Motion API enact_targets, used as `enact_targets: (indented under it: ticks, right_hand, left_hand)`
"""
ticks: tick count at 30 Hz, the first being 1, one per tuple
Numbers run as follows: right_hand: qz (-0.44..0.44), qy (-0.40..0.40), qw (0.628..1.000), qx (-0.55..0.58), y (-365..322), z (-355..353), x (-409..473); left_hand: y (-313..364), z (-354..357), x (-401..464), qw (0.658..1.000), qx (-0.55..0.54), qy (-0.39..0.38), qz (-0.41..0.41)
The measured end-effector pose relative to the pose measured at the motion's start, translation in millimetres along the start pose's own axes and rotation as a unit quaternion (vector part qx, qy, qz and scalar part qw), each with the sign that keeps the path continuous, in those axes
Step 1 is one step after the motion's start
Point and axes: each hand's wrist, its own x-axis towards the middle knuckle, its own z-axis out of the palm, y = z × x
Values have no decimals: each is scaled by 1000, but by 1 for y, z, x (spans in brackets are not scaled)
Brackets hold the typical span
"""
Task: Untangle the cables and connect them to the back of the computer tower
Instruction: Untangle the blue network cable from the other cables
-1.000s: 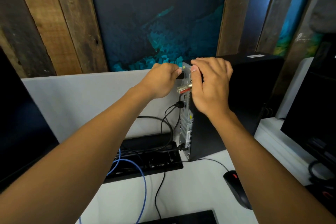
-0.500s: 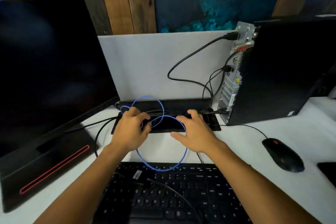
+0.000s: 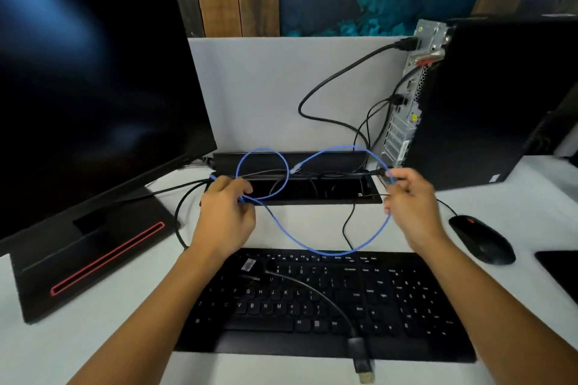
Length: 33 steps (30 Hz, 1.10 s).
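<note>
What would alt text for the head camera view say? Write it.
Both hands, left hand and right hand, hold a looped blue cable above a black keyboard. A computer tower with black cables plugged into its back stands right; a dark monitor stands left.

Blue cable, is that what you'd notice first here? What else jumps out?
Yes: the blue cable loops brightly across the middle, held by the left hand and the right hand. A big dark monitor fills the left, and the tower stands at the right with black cables plugged into its back.
</note>
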Motion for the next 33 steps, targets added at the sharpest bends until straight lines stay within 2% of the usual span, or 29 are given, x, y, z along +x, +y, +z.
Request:
enact_targets:
  ticks: [3,6,10,12,14,16,18,21,23,26,28,31,33]
  right_hand:
    - [46,12,998,42,0,-22,-5]
    - [50,-24,998,-5,6,-29,-15]
    - [-24,-67,986,-152,10,-33,-28]
    - [-52,-120,957,-258,6,-35,-33]
    - [-118,-131,919,-353,1,-37,-41]
    - [-185,-154,920,-308,-7,-38,-53]
    - [-228,-229,920,-224,-19,-39,-65]
    - [-241,-330,896,-174,-30,-32,-76]
    - [-235,-361,886,-170,-30,-27,-80]
    - [-283,-332,883,-175,-24,-25,-76]
    - [-276,-319,894,-151,-25,-28,-68]
    - [-202,-314,923,-98,-34,-34,-52]
    - [-181,-311,930,-77,-36,-33,-44]
  left_hand:
    - [40,-21,-9,990,-51,16,129]
    - [80,-37,-17,968,-128,-15,215]
    - [128,-47,-45,934,-229,-111,249]
    - [144,-46,-61,918,-247,-176,256]
    - [150,-40,-72,912,-233,-214,260]
    - [146,-32,-79,913,-207,-237,260]
    - [143,-27,-84,914,-167,-251,271]
    - [147,-23,-94,897,-111,-267,334]
    - [151,-19,-103,880,-77,-274,381]
    - [150,-13,-105,865,-32,-245,436]
    - [145,-11,-96,878,-37,-173,445]
    - [135,-13,-81,906,-58,-73,412]
    - [127,-12,-74,934,-110,-34,337]
